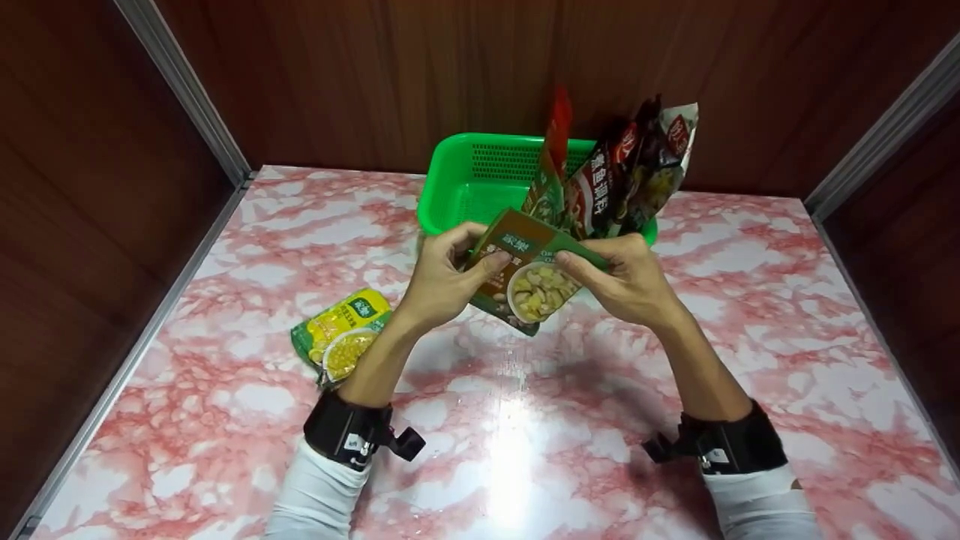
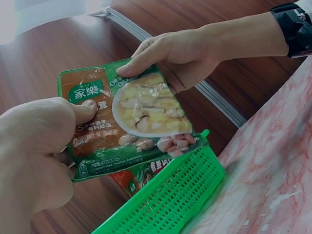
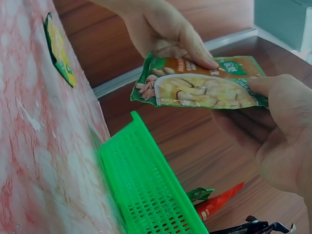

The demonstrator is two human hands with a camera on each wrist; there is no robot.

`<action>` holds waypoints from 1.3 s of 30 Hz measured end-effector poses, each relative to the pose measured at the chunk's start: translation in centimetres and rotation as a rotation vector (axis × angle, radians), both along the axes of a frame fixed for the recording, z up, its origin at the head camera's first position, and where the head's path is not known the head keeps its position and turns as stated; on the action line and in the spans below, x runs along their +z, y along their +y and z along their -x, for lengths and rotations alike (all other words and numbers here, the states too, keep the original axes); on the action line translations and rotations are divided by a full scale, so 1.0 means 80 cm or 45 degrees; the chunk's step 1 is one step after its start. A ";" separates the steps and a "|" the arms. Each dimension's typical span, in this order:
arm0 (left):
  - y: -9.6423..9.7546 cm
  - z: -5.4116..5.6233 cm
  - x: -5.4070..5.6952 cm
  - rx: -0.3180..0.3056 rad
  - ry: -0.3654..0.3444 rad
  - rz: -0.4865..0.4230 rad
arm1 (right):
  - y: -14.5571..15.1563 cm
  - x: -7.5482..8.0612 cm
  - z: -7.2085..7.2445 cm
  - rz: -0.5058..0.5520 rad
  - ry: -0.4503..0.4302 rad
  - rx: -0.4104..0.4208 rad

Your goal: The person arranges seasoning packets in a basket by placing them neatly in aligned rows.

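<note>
Both hands hold a brown and green soup packet (image 1: 517, 274) in front of the green basket, its printed bowl of mushroom soup facing up. My left hand (image 1: 442, 281) pinches one side, thumb on the brown printed face and fingers behind. On the opposite side my right hand (image 1: 630, 277) pinches the packet's green edge, thumb on top, as the right wrist view also shows with the soup packet (image 3: 200, 85) nearly level. In the left wrist view the soup packet (image 2: 124, 117) overlaps the basket's rim from above.
A green plastic basket (image 1: 450, 180) stands at the table's back edge. Upright in its right half are a red and green packet (image 1: 551, 165) and dark seasoning packets (image 1: 630, 172). A yellow and green corn soup packet (image 1: 345, 322) lies on the marbled table (image 1: 225, 300), partly behind the left forearm.
</note>
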State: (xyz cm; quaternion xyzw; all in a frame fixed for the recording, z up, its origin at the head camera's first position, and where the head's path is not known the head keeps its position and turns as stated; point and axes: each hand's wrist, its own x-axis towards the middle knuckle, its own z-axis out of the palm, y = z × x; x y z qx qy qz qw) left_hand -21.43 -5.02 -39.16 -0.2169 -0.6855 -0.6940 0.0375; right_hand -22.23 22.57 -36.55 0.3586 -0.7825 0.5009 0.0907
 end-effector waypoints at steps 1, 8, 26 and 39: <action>0.000 0.001 -0.001 -0.007 -0.005 0.002 | -0.001 0.000 0.000 0.007 0.002 0.007; -0.004 0.005 -0.005 -0.069 -0.033 0.031 | -0.002 -0.001 -0.001 0.062 0.014 0.040; -0.014 0.023 -0.024 0.085 0.048 0.121 | 0.010 0.010 -0.005 0.120 0.088 -0.143; -0.028 0.058 -0.078 0.499 0.536 0.910 | 0.025 0.023 -0.003 0.178 0.138 -0.346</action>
